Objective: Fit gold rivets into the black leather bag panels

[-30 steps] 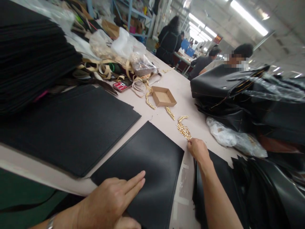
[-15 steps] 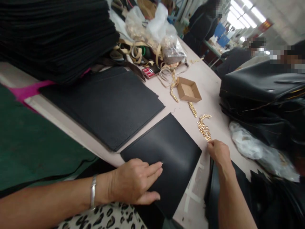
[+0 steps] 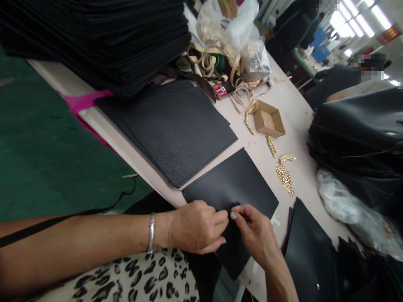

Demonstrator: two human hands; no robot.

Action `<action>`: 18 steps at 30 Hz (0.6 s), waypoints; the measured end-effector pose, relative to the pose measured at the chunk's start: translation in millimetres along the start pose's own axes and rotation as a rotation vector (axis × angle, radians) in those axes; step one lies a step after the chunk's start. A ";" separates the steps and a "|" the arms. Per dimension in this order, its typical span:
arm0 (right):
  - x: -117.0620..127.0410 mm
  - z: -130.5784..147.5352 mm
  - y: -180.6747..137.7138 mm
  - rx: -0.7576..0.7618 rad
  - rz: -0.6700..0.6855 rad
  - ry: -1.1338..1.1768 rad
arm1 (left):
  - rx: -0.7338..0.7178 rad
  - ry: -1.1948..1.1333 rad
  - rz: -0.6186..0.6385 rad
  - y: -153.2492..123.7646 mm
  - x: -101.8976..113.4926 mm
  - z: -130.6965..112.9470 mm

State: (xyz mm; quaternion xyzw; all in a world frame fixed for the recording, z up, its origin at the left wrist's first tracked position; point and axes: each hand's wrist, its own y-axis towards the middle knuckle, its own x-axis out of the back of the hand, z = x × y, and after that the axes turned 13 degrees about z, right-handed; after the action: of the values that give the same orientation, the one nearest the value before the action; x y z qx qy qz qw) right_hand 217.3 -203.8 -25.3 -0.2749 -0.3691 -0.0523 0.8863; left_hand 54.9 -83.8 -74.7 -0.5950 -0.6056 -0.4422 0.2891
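Observation:
A smooth black leather-like panel [image 3: 248, 180] lies at the table's near edge, beneath both of my hands. My left hand [image 3: 200, 226] rests on it, fingers bent together and thumb apart, with a silver bracelet at the wrist. Just right of those fingertips, my right hand [image 3: 256, 233] pinches at the panel with thumb and forefinger. Whatever is in that pinch is tiny and mostly hidden. Beyond the panel, small gold metal pieces [image 3: 284, 176] lie in a loose pile, near a row of gold pieces [image 3: 271, 146].
Left of the panel lie stacked black textured sheets [image 3: 176, 130], below a tall black stack [image 3: 94, 42]. A small cardboard box [image 3: 269, 119] stands farther back. Plastic bags [image 3: 255, 58] and straps sit behind. More black panels [image 3: 311, 251] and wrapped material [image 3: 362, 126] occupy the right. People work beyond.
My right hand has moved from the gold pile to the panel, beside my left fingertips. My left fingers have bent from a straighter pose. The view has shifted.

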 end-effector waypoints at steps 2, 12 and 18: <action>1.6 3.3 1.4 -0.005 0.007 -0.046 | -0.003 0.036 -0.009 0.1 -0.3 -0.1; 12.0 16.9 14.2 -0.182 0.142 -0.089 | -0.014 0.133 -0.007 -1.5 -5.2 1.3; 19.3 20.9 28.9 -0.240 0.159 -0.137 | 0.018 0.073 0.019 -1.0 -6.7 2.0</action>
State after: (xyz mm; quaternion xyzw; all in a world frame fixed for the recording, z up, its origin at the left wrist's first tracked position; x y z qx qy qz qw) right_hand 226.7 -166.3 -13.1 -0.4102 -0.3967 -0.0070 0.8212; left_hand 55.1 -85.1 -81.6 -0.5817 -0.5928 -0.4555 0.3204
